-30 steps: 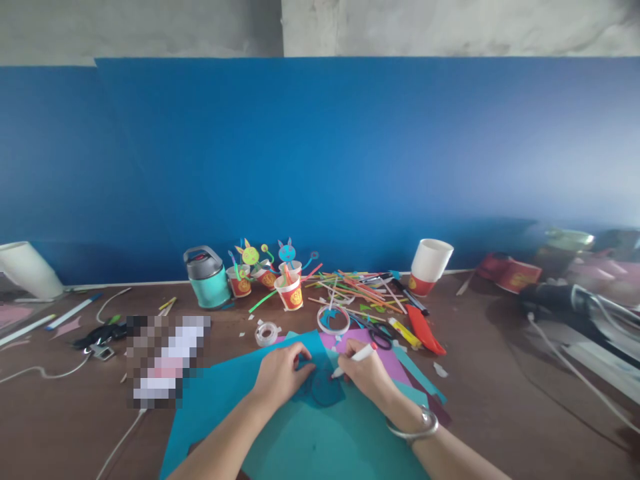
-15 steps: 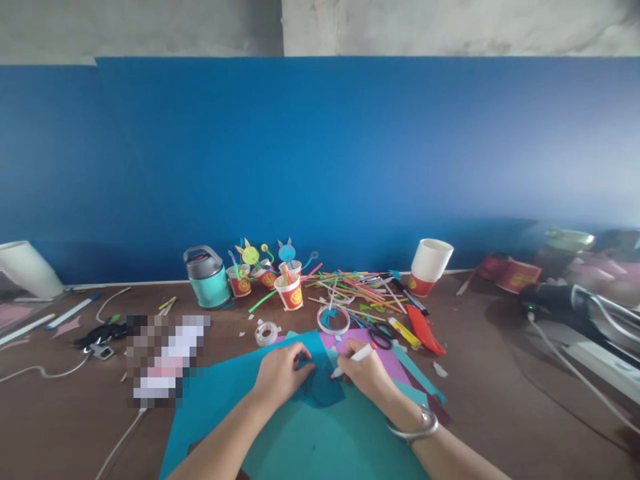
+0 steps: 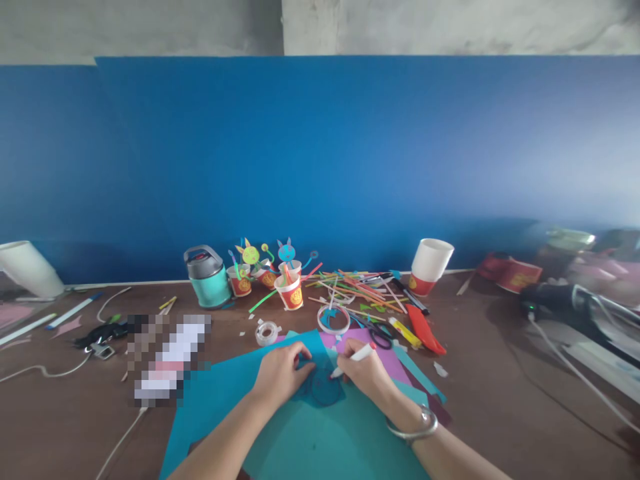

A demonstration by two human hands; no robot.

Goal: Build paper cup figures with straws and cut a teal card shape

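My right hand (image 3: 364,375) is closed around a white marker (image 3: 361,353) with a red end. The marker's tip touches a small dark-blue piece of paper (image 3: 326,395), which bears a drawn round outline. To its left rests my left hand (image 3: 284,375), fingers bent and thumb apart from the index finger, its thumb tip by the small piece's upper left edge. Whether the left fingertips press on that piece, I cannot tell. Under both hands lie sheets of teal and blue paper (image 3: 320,440). A purple sheet (image 3: 393,367) shows beneath, on the right.
Beyond the paper lie a clear tape roll (image 3: 267,333), a larger tape ring (image 3: 334,320), scissors (image 3: 381,335), a yellow cutter (image 3: 405,333) and many straws (image 3: 360,290). Decorated paper cups (image 3: 289,293) and a turquoise flask (image 3: 207,280) stand behind. Stacked cups (image 3: 431,263) stand at right.
The marker's tip has shifted very slightly on the small blue piece. My left hand and the things around stay where they were.
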